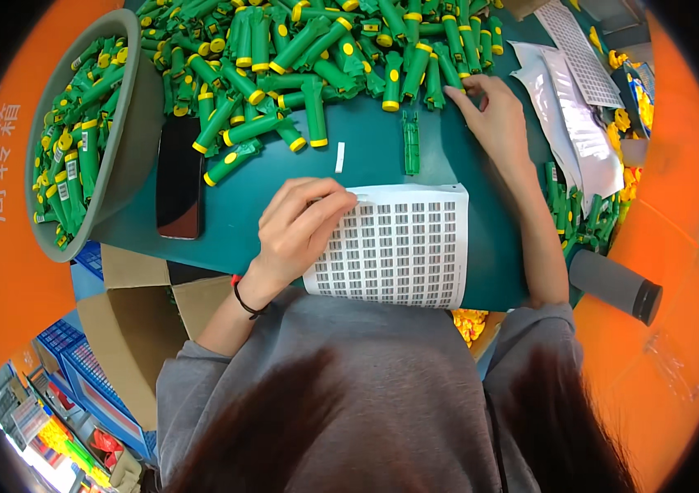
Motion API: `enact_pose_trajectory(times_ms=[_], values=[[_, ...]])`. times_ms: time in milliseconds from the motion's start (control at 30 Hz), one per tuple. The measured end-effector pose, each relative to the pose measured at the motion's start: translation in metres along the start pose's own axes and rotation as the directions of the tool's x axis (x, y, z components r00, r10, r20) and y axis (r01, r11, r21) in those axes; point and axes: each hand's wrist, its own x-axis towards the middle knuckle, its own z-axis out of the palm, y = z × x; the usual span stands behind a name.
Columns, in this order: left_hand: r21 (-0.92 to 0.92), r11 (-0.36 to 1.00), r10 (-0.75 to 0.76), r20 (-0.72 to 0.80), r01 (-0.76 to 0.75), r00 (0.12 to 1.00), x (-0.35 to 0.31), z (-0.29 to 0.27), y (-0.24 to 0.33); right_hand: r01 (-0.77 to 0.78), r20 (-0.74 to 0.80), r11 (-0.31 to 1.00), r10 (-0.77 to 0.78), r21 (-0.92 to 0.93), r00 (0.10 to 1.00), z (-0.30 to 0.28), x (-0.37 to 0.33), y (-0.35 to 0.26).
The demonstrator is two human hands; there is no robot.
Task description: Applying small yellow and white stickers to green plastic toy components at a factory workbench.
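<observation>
My left hand (298, 228) is closed in a pinch at the top left of a white sheet of barcode stickers (403, 246). A small whitish sticker (363, 198) shows at its fingertips. My right hand (493, 115) reaches to the front of a heap of green tubes with yellow ends (317, 49). Its thumb and forefinger close around the near end of one green tube (449, 67). Between the hands, a single green tube (411, 144) lies lengthwise beyond the sheet. A small white strip (340, 157) rests on the teal table left of it.
At the left a grey tub (132, 107) holds many stickered tubes, beside a dark phone (179, 177). An open cardboard box (132, 316) stands below the table's left edge. White plastic bags (567, 123), more sticker sheets (584, 57) and a grey cylinder (612, 283) lie at the right.
</observation>
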Motion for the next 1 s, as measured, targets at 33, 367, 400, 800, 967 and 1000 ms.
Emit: enact_pose_trajectory(times_ms=[33, 367, 400, 800, 967, 1000], values=[[-0.003, 1.000, -0.018, -0.021, 0.018, 1.000, -0.002, -0.001, 0.000, 0.009, 0.000, 1.000, -0.009, 0.003, 1.000, 0.002, -0.001, 0.002], [-0.433, 0.810, -0.419, 0.042, 0.395, 0.907, 0.046, -0.010, 0.034, -0.077, 0.044, 0.525, 0.075, 0.848, 0.996, -0.031, -0.072, -0.036], [-0.429, 0.807, -0.429, 0.045, 0.406, 0.902, 0.056, -0.012, 0.039, -0.138, 0.117, 0.441, 0.075, 0.887, 0.990, -0.031, -0.079, -0.039], [-0.319, 0.799, -0.370, 0.406, 0.509, 0.836, 0.088, 0.000, 0.043, -0.206, 0.224, 0.327, -0.017, 0.922, 0.974, -0.029, -0.112, -0.056], [-0.223, 0.761, -0.438, 0.516, 0.609, 0.736, 0.092, 0.000, 0.046, -0.169, 0.190, 0.365, -0.021, 0.916, 0.982, -0.030, -0.112, -0.055], [-0.199, 0.769, -0.437, 0.531, 0.608, 0.726, 0.093, 0.000, 0.046, -0.171, 0.190, 0.363, -0.019, 0.916, 0.982, -0.031, -0.113, -0.055]])
